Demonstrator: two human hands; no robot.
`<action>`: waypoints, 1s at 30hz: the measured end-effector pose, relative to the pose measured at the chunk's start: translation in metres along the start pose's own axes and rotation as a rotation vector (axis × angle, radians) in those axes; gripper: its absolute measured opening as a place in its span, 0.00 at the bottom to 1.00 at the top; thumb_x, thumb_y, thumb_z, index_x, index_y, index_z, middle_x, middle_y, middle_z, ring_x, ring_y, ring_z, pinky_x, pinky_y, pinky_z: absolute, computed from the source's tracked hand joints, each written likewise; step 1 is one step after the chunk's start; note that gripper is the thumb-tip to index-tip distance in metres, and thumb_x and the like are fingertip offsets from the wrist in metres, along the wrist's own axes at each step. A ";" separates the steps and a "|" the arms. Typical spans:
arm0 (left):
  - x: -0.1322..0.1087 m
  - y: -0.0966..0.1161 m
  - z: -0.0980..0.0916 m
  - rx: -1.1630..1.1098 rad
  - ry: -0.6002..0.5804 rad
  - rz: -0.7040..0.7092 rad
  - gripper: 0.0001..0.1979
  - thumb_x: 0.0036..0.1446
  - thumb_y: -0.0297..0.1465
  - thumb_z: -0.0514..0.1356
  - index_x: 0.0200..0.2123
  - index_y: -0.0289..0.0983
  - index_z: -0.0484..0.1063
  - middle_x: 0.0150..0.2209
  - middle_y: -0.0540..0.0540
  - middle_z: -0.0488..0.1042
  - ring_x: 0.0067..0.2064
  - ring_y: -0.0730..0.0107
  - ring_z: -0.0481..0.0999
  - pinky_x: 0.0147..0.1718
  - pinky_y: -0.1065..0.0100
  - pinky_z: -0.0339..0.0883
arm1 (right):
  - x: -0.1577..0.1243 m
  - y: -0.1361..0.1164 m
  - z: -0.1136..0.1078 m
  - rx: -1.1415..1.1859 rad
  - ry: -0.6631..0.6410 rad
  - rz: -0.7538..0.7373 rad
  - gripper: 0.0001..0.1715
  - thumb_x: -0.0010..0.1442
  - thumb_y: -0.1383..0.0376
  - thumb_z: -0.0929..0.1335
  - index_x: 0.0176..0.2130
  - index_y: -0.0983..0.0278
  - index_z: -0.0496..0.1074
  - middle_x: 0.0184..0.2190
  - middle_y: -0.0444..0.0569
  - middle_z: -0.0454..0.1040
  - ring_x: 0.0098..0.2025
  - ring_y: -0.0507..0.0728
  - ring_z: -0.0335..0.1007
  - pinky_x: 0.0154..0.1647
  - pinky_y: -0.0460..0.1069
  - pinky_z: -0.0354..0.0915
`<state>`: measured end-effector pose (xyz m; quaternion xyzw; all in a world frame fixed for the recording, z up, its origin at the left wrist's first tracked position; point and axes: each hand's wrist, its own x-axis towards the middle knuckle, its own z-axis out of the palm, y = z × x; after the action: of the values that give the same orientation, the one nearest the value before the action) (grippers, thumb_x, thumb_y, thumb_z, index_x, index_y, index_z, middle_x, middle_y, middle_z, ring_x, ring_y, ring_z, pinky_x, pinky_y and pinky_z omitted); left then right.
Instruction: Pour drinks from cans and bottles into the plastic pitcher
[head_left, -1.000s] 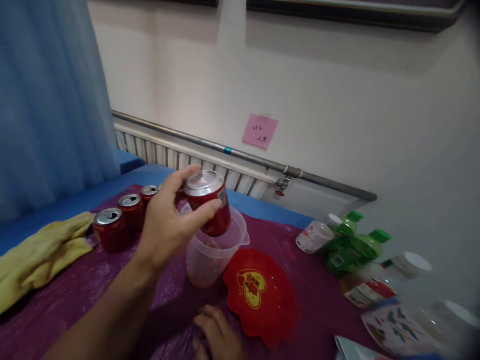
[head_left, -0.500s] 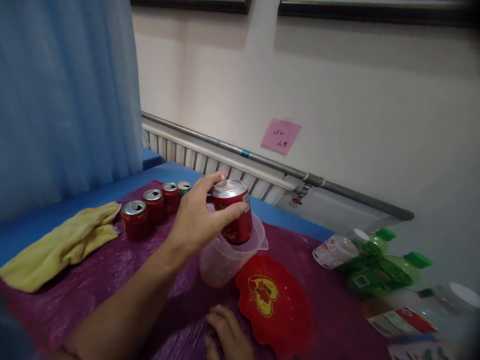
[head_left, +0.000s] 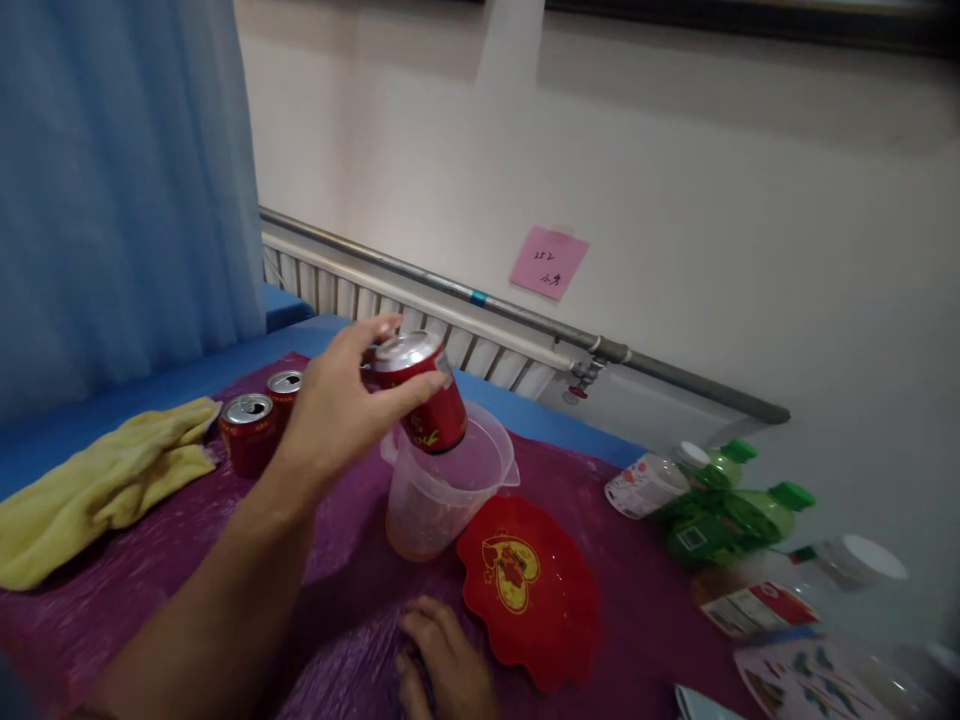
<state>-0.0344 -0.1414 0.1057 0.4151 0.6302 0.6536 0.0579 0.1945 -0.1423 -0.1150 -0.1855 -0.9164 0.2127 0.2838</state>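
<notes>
My left hand is closed round a red drink can, held upside down and tilted over a clear plastic measuring jug. The can's bottom end faces up and its mouth points into the jug, which has a little brownish liquid at the bottom. My right hand rests on the purple table cover near the front edge, fingers lying loosely flat, holding nothing. A red scalloped plate with a yellow heart design lies just right of the jug.
Two opened red cans stand in a row at the left, beside a yellow cloth. Green-capped and white-capped bottles lie at the right. A radiator and pipe run along the wall behind. A blue curtain hangs at the left.
The can in my left hand has tipped a little further over the jug. My view has shifted slightly; my right hand stays on the cover.
</notes>
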 end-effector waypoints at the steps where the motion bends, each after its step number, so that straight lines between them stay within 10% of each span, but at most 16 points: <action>1: 0.002 0.000 -0.006 0.017 0.008 -0.024 0.33 0.39 0.46 0.71 0.51 0.46 0.72 0.51 0.47 0.75 0.49 0.54 0.75 0.52 0.51 0.69 | 0.000 0.000 -0.001 0.006 -0.009 -0.011 0.28 0.53 0.76 0.64 0.53 0.61 0.69 0.50 0.54 0.76 0.49 0.56 0.77 0.50 0.45 0.73; 14: 0.010 -0.002 -0.047 0.554 -0.430 -0.001 0.33 0.36 0.53 0.66 0.47 0.48 0.74 0.46 0.46 0.75 0.44 0.50 0.74 0.43 0.53 0.65 | 0.007 -0.007 -0.011 0.016 0.021 0.020 0.27 0.52 0.78 0.64 0.51 0.61 0.69 0.48 0.52 0.76 0.49 0.55 0.77 0.50 0.44 0.72; 24: 0.011 0.000 -0.040 0.688 -0.476 0.067 0.24 0.40 0.42 0.60 0.43 0.42 0.73 0.36 0.46 0.75 0.36 0.56 0.73 0.35 0.58 0.62 | 0.005 -0.007 -0.012 0.050 -0.037 0.030 0.29 0.52 0.79 0.64 0.52 0.62 0.67 0.48 0.51 0.74 0.50 0.55 0.74 0.52 0.46 0.71; 30: 0.014 0.014 -0.045 0.603 -0.269 -0.046 0.22 0.41 0.47 0.63 0.38 0.42 0.74 0.33 0.48 0.76 0.33 0.58 0.73 0.30 0.63 0.59 | 0.011 -0.013 -0.017 0.066 -0.022 0.032 0.29 0.51 0.81 0.63 0.50 0.61 0.66 0.46 0.51 0.74 0.47 0.55 0.75 0.48 0.46 0.72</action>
<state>-0.0651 -0.1710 0.1308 0.4819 0.7913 0.3753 0.0297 0.1928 -0.1435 -0.0909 -0.1882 -0.9089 0.2492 0.2763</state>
